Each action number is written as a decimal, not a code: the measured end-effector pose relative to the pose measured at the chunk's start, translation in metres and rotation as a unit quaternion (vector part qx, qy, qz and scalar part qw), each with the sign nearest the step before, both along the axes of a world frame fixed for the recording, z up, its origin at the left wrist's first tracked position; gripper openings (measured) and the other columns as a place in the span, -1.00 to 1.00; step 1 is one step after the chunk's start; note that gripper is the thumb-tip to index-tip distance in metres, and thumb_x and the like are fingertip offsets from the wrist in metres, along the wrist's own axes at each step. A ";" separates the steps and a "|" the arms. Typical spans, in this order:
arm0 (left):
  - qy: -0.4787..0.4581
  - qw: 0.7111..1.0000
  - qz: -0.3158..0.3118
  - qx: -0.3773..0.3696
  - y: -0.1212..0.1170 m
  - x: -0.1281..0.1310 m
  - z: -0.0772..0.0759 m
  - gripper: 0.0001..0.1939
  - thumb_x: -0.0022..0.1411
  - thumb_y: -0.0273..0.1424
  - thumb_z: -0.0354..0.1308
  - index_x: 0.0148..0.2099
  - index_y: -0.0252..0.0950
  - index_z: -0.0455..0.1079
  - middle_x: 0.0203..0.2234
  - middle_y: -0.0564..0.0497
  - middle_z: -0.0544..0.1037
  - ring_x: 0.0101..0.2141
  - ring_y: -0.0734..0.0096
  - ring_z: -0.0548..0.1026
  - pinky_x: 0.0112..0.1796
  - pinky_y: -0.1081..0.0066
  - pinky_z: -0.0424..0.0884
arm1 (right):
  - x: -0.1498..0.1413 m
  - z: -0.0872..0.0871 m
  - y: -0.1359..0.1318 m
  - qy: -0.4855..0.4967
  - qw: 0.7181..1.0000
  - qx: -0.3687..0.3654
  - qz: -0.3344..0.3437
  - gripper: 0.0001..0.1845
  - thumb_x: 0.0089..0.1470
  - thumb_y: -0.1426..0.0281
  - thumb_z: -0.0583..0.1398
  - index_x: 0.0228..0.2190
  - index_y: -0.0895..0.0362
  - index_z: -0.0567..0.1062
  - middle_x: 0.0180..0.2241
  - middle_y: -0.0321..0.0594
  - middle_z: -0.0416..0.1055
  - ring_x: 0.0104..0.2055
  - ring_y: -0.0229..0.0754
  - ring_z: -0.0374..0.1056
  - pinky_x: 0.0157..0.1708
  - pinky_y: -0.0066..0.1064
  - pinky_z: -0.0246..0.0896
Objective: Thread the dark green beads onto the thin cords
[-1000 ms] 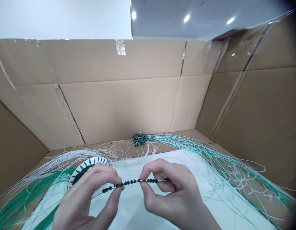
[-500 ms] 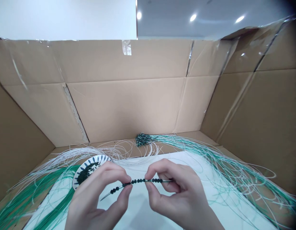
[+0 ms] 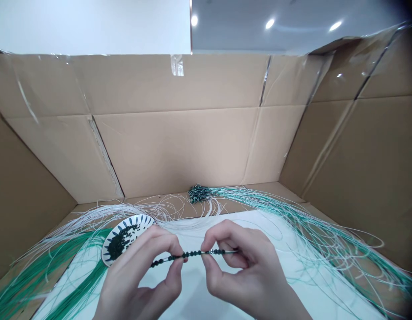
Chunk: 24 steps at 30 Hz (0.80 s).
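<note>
Between my two hands runs a thin needle strung with small dark green beads (image 3: 194, 254), held almost level above the white sheet. My left hand (image 3: 142, 266) pinches it between thumb and index finger left of centre. Some beads and a bare bit of metal show to the left of that pinch; the left end is hidden behind the hand. With thumb and index finger, my right hand (image 3: 249, 262) pinches the right part. More beads and a bare stretch run on towards its curled fingers, where the right end is lost from sight.
A white plate with blue strokes (image 3: 144, 219) holds loose dark beads (image 3: 121, 242) behind my left hand. Green strands (image 3: 82, 289) and white strands (image 3: 102, 213) lie left. A bundle of green and white strands (image 3: 286, 209) stretches right from a dark beaded clump (image 3: 198, 194). Cardboard walls (image 3: 179, 151) enclose the white sheet (image 3: 206, 298).
My left hand has shifted slightly right along the beads, and the pointed left tip is now hidden behind it. My right hand has stayed almost in place.
</note>
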<state>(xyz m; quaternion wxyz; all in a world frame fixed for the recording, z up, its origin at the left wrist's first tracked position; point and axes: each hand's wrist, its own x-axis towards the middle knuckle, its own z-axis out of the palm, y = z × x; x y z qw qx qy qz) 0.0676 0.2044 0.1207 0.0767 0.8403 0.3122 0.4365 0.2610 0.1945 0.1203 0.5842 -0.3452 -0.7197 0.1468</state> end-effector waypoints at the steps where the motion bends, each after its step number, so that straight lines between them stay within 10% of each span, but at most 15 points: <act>1: 0.007 1.000 0.002 0.001 0.000 0.000 0.000 -0.75 0.30 -0.62 0.09 -0.13 -0.11 0.31 -0.38 0.17 0.48 -0.39 0.55 0.50 -0.31 0.60 0.41 | 0.000 0.000 0.000 0.001 1.000 -0.005 0.001 -0.78 -0.11 0.60 0.13 -0.41 0.04 0.38 -0.62 -0.59 -0.17 -0.65 -0.42 -0.19 -0.64 -0.62 -0.22; 24: 0.015 1.000 -0.002 0.022 -0.003 -0.004 0.004 -0.75 0.30 -0.61 0.10 -0.12 -0.12 0.32 -0.38 0.15 0.51 -0.38 0.53 0.51 -0.31 0.60 0.42 | 0.004 -0.002 -0.002 -0.030 0.999 -0.026 0.025 -0.74 -0.09 0.61 0.17 -0.38 0.02 0.33 -0.60 -0.57 -0.14 -0.64 -0.41 -0.20 -0.64 -0.56 -0.26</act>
